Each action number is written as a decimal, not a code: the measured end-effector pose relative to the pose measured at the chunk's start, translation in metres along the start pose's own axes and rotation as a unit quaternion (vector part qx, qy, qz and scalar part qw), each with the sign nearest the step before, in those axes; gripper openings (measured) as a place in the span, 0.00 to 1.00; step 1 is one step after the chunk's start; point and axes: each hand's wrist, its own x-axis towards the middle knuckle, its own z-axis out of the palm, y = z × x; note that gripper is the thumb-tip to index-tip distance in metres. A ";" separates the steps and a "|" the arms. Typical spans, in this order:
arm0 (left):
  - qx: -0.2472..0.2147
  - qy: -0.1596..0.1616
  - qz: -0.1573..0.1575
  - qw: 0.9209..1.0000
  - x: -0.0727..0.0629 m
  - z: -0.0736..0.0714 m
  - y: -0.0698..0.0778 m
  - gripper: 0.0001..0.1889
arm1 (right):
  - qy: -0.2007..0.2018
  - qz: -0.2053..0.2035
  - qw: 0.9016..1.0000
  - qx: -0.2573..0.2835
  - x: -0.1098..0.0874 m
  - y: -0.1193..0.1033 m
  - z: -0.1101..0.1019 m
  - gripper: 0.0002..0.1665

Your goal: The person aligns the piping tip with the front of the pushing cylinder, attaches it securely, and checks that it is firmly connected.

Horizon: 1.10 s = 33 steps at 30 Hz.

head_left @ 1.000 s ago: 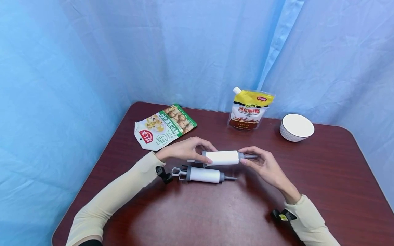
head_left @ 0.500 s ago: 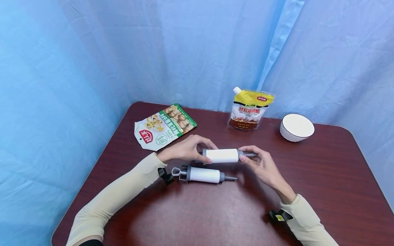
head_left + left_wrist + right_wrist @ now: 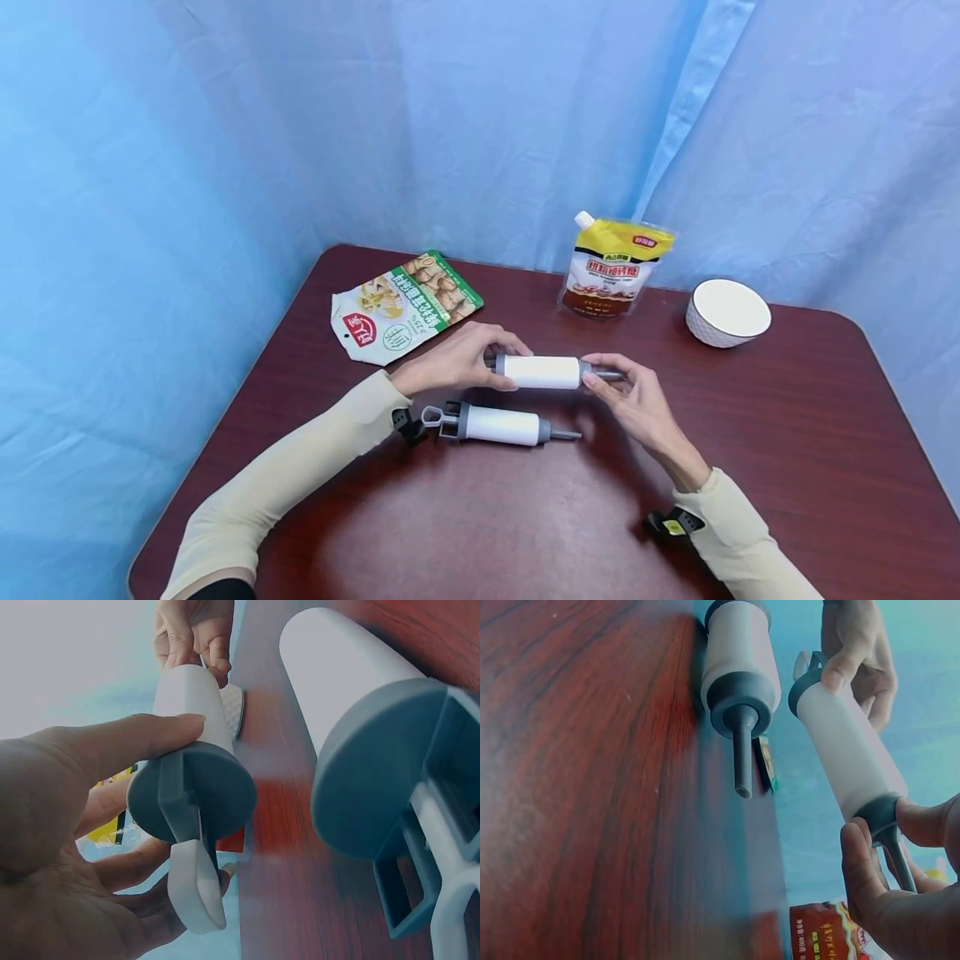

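Note:
A white-barrelled sausage filler [image 3: 542,372], shaped like a big syringe with grey end caps, is held level between both hands above the table. At its handle end, my left hand [image 3: 467,360] grips it, thumb on the barrel beside the grey flange [image 3: 191,791]. The fingers and thumb of my right hand [image 3: 636,406] pinch the grey cap at the nozzle end [image 3: 877,815]. A matching second filler [image 3: 501,425] lies nearer me on the table, its loop handle [image 3: 432,417] to the left and its thin nozzle [image 3: 566,435] to the right.
Beyond my left hand, a green and white food pouch [image 3: 405,308] lies flat on the dark red table [image 3: 480,525]. A spouted yellow and white sugar pouch [image 3: 617,267] stands at the back, with a white bowl [image 3: 727,312] to its right. Blue curtains [image 3: 480,125] hang behind.
Both hands have shifted the held filler slightly away from me, widening the gap to the lying one. The grips stay the same. The head view has shifted slightly.

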 end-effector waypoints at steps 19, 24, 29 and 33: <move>0.005 -0.015 -0.002 1.000 0.011 -0.005 -0.019 0.23 | -0.083 0.011 0.995 -0.051 0.020 0.011 -0.007 0.22; 0.035 -0.016 -0.011 0.999 0.015 -0.003 -0.028 0.24 | -0.115 0.025 0.992 -0.053 0.032 0.018 -0.008 0.24; 0.052 -0.013 -0.018 0.998 0.017 -0.002 -0.035 0.24 | -0.132 0.037 0.989 -0.051 0.046 0.024 -0.007 0.24; 0.053 -0.007 -0.027 0.998 0.020 -0.003 -0.039 0.23 | -0.133 0.032 0.989 -0.059 0.058 0.025 -0.007 0.24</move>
